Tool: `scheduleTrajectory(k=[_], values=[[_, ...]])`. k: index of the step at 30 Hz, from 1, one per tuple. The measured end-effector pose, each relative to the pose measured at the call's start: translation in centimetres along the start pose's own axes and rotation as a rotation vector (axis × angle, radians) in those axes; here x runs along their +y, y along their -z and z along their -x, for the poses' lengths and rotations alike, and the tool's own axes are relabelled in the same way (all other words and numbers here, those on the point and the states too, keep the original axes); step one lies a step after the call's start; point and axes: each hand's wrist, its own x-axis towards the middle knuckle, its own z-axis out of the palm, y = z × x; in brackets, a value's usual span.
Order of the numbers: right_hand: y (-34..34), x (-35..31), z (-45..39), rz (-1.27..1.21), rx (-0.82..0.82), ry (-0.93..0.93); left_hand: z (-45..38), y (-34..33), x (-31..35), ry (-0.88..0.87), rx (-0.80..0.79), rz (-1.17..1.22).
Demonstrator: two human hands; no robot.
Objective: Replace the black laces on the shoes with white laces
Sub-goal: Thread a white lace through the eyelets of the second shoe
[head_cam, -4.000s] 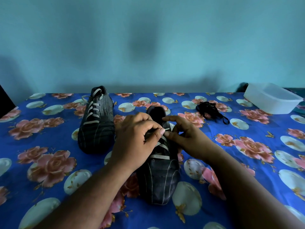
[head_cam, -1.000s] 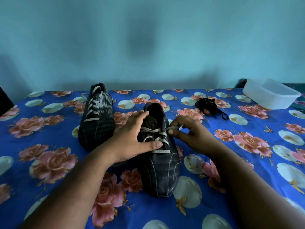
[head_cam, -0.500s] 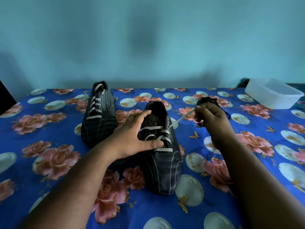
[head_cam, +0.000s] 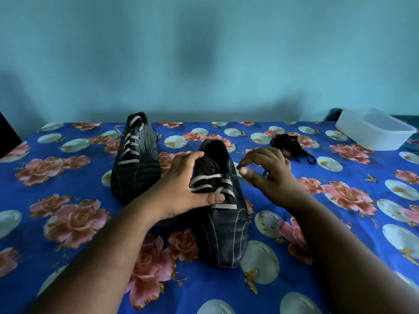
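Bare throughout. Uncovered: left hand and right hand, nails cut short, a rounded nail plain on the right thumb. Wrists bare as well. Unclothed likewise: left forearm and right forearm, bare skin running to the lower edge of view.

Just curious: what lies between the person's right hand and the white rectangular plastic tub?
In the head view, a tangled bundle of black shoelaces lies on the blue flowered cloth between the right hand and the white tub.
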Motion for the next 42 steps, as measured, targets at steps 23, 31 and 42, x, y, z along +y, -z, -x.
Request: scheduleTrajectory(k=[23,31,42], values=[[1.9,1.4,-0.8,-0.347,0.137,-0.304,0.2,1.2,0.0,-0.037,0.118,0.231],[1.2,2.8,-0.8,0.036,0.239,-0.384,0.0,1.1,-0.3,-0.074,0.149,0.170],[-0.5,0.3,-0.1,-0.084,-0.118,0.081,-0.1,1.1,-0.4,-0.200,0.190,0.039]])
